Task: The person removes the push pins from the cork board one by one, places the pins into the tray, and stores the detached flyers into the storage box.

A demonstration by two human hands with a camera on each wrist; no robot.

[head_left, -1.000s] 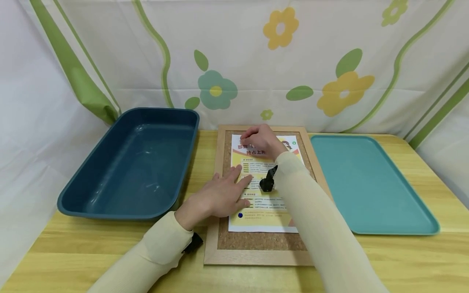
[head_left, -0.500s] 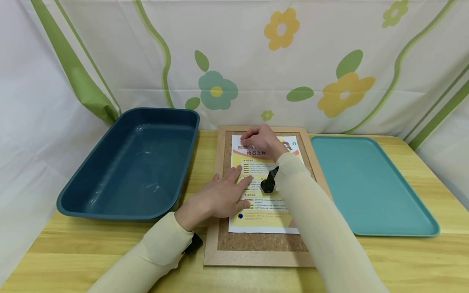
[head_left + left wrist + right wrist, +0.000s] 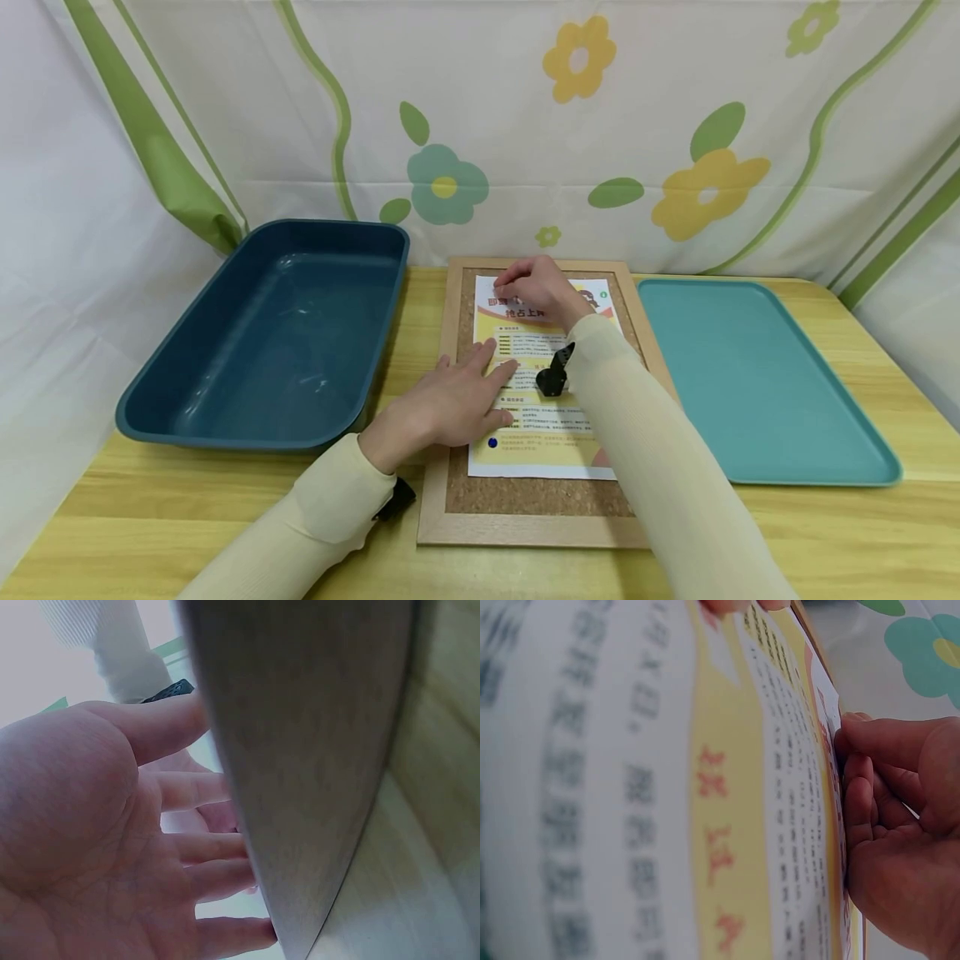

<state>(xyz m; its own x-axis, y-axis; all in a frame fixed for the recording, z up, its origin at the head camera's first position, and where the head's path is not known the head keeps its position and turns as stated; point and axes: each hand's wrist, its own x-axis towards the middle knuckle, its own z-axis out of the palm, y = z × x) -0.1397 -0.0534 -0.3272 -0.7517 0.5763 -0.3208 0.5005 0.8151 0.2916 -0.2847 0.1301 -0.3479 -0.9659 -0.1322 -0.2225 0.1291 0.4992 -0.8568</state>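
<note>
A printed paper poster (image 3: 540,462) lies on a wood-framed cork board (image 3: 536,497). My left hand (image 3: 453,404) rests on the poster's left side with fingers spread; the left wrist view has its palm beside the frame's edge (image 3: 300,750). At the poster's far left corner, my right hand (image 3: 538,287) pinches a small thing against the paper. Thumb and fingertips (image 3: 851,735) meet there in the right wrist view and mostly hide it, so its kind cannot be made out. A blue thumbtack (image 3: 492,442) sits near the lower left corner, a green thumbtack (image 3: 603,295) at the far right corner.
A deep dark blue tub (image 3: 255,442) stands left of the board on the wooden table (image 3: 225,492). To the right lies a flat teal tray (image 3: 772,383), close against the board. A flowered white curtain (image 3: 517,125) hangs just behind.
Both hands keep their places on the poster. Only a very slight shift of the head view shows; the board, tub and tray stay where they were.
</note>
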